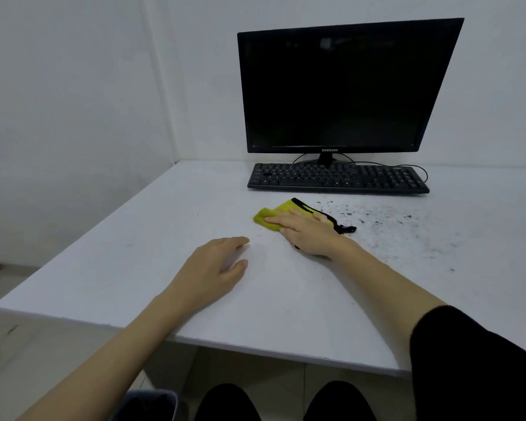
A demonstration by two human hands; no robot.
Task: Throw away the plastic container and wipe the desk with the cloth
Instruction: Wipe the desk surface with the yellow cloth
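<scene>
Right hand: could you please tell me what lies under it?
A yellow cloth with black trim lies under the right hand, pressed flat on the white desk. Its left end and far edge show; the middle is hidden by the hand.

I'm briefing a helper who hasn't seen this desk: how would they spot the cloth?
Find the black monitor on the white desk, keyboard before it. Just nearer than the keyboard's left end, under the right hand, lies the cloth: the only yellow-green thing, black-edged.
</scene>
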